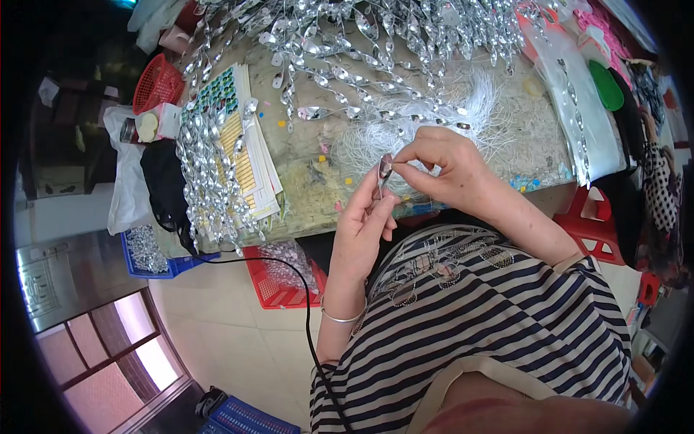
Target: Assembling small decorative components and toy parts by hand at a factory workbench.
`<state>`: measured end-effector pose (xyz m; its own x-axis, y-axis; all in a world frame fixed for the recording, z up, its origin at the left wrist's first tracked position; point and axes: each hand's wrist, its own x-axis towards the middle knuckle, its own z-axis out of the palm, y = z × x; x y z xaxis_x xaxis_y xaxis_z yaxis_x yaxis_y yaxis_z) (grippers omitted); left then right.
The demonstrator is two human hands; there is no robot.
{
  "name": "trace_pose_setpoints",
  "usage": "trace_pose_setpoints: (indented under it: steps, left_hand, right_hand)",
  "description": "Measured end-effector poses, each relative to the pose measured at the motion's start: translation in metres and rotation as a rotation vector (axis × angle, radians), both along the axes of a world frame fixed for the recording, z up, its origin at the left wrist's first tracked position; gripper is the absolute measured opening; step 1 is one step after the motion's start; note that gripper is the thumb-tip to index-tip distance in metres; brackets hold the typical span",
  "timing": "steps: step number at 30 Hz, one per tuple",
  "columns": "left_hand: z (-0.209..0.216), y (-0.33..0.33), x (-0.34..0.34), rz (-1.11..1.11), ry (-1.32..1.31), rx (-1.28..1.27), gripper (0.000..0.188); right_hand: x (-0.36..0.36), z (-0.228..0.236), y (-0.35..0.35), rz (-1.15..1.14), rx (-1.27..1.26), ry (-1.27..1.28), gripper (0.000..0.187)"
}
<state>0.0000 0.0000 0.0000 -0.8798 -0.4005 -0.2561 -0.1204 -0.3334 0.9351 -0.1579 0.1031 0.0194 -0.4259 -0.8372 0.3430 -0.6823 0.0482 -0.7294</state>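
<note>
A: What sits between the two hands at the middle of the frame?

B: A small mirrored bead (385, 168), a flat pointed oval, silvery with a dark reflection across its face. The left hand (365, 224) comes up from below with its fingers closed on the bead's lower end. The right hand (441, 163) reaches in from the right, thumb and forefinger pinched together at its upper tip.

A: Is it resting on anything?

B: No, it is held up just above the near edge of the worktable (311, 195), in front of a tangle of white thread (376, 134).

A: And the rest?

B: Strings of like mirror beads (340, 43) hang across the top of the frame, and more (210, 173) lie over sheets of stickers (246, 152) at the left. A red basket (278, 278) sits below the table.
</note>
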Motion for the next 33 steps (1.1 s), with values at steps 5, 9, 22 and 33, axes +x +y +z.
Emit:
trace_pose_setpoints:
  steps: [5,9,22,33]
  left_hand:
    - [0.001,-0.002,0.006,-0.001,0.001,-0.038,0.054]
    - [-0.004,-0.004,0.006,-0.027,-0.016,-0.131,0.056]
    - [-0.009,0.003,0.005,-0.106,0.01,-0.462,0.05]
    - [-0.01,0.001,0.013,-0.243,0.086,-0.414,0.039]
  right_hand:
    - [0.004,-0.007,-0.003,0.003,-0.075,-0.033,0.014]
    - [0.003,-0.004,0.001,0.027,0.025,-0.139,0.021]
    - [-0.008,-0.02,0.011,0.075,0.003,-0.676,0.018]
    - [0.001,0.002,0.02,0.151,0.006,-1.025,0.008]
